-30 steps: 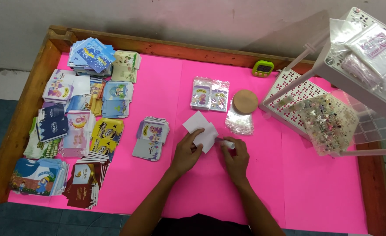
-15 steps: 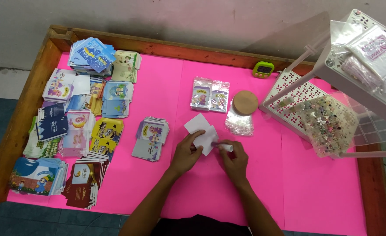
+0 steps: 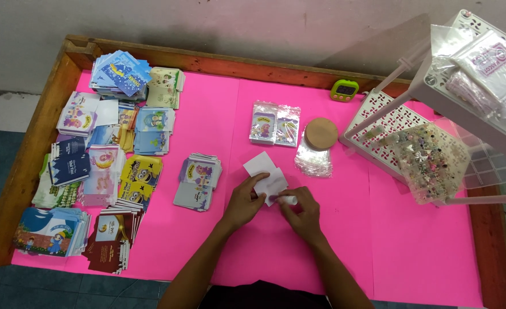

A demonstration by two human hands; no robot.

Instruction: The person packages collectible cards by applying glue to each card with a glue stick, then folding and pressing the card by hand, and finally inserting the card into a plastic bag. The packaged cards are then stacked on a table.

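Stacks of colourful printed cards [image 3: 101, 166] cover the pink table's left side; two clear packets [image 3: 274, 123] lie mid-table, crinkled clear bags [image 3: 313, 160] just right. A small green timer [image 3: 344, 89] with a dark screen sits by the far rim.

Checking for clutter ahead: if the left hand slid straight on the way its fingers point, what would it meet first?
Probably the white cards already under the left hand; beyond them, the clear bags by the round wooden lid.

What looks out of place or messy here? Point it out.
Nothing is spilled or broken. The card stacks on the left are loosely fanned and overlap one another. Both hands, left and right, hold small white cards over the pink table.
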